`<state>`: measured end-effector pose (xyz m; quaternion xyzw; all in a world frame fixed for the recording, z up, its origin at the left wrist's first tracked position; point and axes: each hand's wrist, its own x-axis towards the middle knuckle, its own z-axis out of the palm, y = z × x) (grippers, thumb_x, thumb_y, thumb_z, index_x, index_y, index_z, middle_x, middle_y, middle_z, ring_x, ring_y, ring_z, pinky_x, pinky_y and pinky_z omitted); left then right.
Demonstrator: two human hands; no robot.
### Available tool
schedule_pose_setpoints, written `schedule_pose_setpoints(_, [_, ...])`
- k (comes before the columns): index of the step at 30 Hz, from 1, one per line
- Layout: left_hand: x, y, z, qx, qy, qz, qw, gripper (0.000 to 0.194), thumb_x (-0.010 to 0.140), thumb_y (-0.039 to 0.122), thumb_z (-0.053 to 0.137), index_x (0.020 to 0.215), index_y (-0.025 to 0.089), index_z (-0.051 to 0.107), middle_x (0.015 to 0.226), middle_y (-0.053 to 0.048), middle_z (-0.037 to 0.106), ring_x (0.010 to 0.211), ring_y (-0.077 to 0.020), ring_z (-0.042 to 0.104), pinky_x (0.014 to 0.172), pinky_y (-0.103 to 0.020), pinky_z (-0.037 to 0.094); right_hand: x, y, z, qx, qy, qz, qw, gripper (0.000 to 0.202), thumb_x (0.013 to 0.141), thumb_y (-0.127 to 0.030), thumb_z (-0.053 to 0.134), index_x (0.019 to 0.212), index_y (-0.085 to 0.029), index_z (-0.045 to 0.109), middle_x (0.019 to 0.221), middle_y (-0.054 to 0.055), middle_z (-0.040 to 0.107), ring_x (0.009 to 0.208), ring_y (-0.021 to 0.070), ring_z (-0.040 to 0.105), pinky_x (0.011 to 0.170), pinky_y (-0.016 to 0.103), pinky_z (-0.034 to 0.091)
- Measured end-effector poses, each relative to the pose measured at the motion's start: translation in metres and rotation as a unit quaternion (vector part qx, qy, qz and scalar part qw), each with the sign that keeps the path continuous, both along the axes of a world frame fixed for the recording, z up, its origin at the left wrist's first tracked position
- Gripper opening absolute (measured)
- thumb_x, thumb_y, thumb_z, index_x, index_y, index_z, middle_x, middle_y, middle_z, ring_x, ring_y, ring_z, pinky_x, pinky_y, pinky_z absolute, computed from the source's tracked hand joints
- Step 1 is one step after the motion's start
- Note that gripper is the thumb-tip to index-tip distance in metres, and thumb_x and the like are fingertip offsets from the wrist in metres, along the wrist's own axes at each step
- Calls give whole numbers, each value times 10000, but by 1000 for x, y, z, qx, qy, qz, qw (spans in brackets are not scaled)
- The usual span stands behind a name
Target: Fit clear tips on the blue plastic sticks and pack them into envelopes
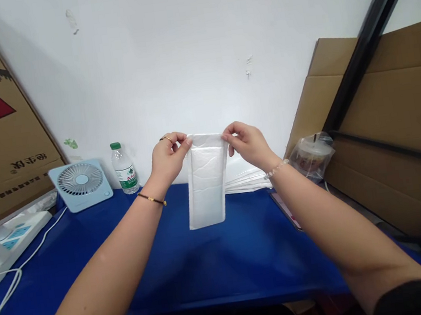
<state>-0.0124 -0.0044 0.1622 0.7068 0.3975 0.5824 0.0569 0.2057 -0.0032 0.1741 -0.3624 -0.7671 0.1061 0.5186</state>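
A white padded mailer (209, 183) hangs upright in front of me, held by its two top corners above the blue table. My left hand (171, 155) pinches the upper left corner between thumb and fingers. At the upper right corner, my right hand (245, 142) grips the same mailer with thumb and forefinger. The mailer's face looks flat and slightly creased, and whether anything is inside I cannot tell. Behind it and to the right lies a stack of white mailers (246, 179), partly covered by my right wrist.
On the blue table (163, 272) stand a light-blue fan (82, 183) and a water bottle (124, 170) at left. A power strip (12, 245) with white cables lies far left. A phone (284, 210) and a bagged drink cup (313, 154) are at right. Cardboard (400, 153) flanks the right side.
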Motion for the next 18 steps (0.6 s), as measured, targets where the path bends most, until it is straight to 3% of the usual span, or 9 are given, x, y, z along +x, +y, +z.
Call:
schedule_pose_setpoints(3, [-1,5,9,-8,-22,-39,999,181,831,346,551,843,171,597,745,14,552,644,-103,461,635,-234,403,-6,-2,6,15,29,31,999,254,869,-429,531,850,-177,558,593,-39,553,554,103,582,544,234,449])
schedule_pose_setpoints(5, [-4,-7,8,2,-33,-76,997,183,846,352,534,867,175,575,785,6,563,692,-109,487,663,-234,418,-8,-20,2,46,39,42,997,236,882,-424,517,886,-191,555,667,-19,594,661,124,621,624,257,483])
schedule_pose_setpoints(7, [-9,-32,-4,-13,-34,-97,995,185,857,360,524,890,183,564,779,7,564,709,-115,506,679,-239,429,-6,-48,-11,62,9,36,997,189,887,-387,526,900,-202,566,750,6,628,740,141,630,687,274,486])
schedule_pose_setpoints(9, [-15,-62,-28,-73,-10,-103,992,189,863,368,519,883,188,571,744,10,563,701,-124,520,667,-244,432,-2,-78,-36,46,-45,35,997,142,894,-336,526,898,-207,587,790,24,646,765,154,623,702,280,481])
schedule_pose_setpoints(13, [-24,-120,-101,-217,72,-106,968,204,858,380,517,811,193,585,677,20,540,626,-118,476,590,-232,390,8,-128,-103,-62,-103,69,990,112,906,-264,500,908,-211,598,852,40,654,765,151,603,703,266,474])
schedule_pose_setpoints(16, [-27,-151,-150,-304,114,-108,940,222,877,347,472,753,184,557,671,17,526,630,-117,473,592,-222,376,8,-151,-149,-147,-113,104,977,134,911,-251,484,860,-197,594,848,44,634,790,153,586,714,257,458])
schedule_pose_setpoints(18, [-26,-165,-171,-322,143,-81,933,220,868,324,468,711,183,526,679,14,520,646,-124,485,599,-225,368,4,-160,-171,-201,-124,103,966,123,897,-237,505,817,-196,588,789,21,617,738,139,573,663,235,437])
